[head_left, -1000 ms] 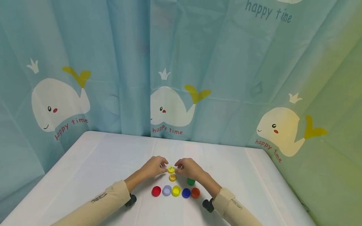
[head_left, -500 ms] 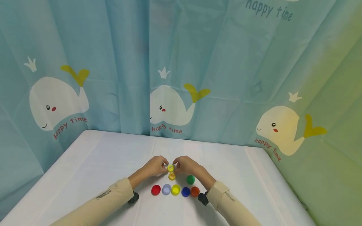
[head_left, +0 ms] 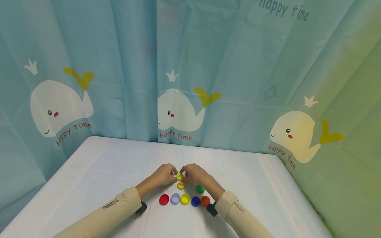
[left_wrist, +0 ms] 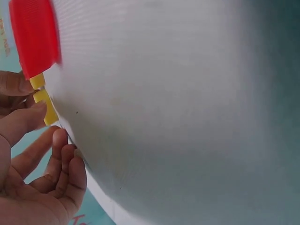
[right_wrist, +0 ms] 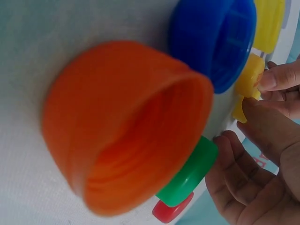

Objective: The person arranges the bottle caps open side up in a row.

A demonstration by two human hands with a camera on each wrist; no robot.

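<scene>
Between both hands' fingertips is a yellow lid with print on top. My left hand pinches it from the left, the thumb lying on its edge in the left wrist view. From the right, my right hand holds its other edge with thumb and curled fingers, and its thumb partly hides the lid in the right wrist view. Just nearer the body lies a second, darker yellow lid, also printed. The other fingers of both hands are loosely curled.
In front stands a row of small open tubs: red, pale lavender, yellow, blue and orange. A green lid and a red lid lie by the right hand. A whale-print curtain hangs behind the white table.
My right hand has moved left onto the yellow lid, from a small gap a second ago. The left hand has closed in slightly. The tubs have stayed in place.
</scene>
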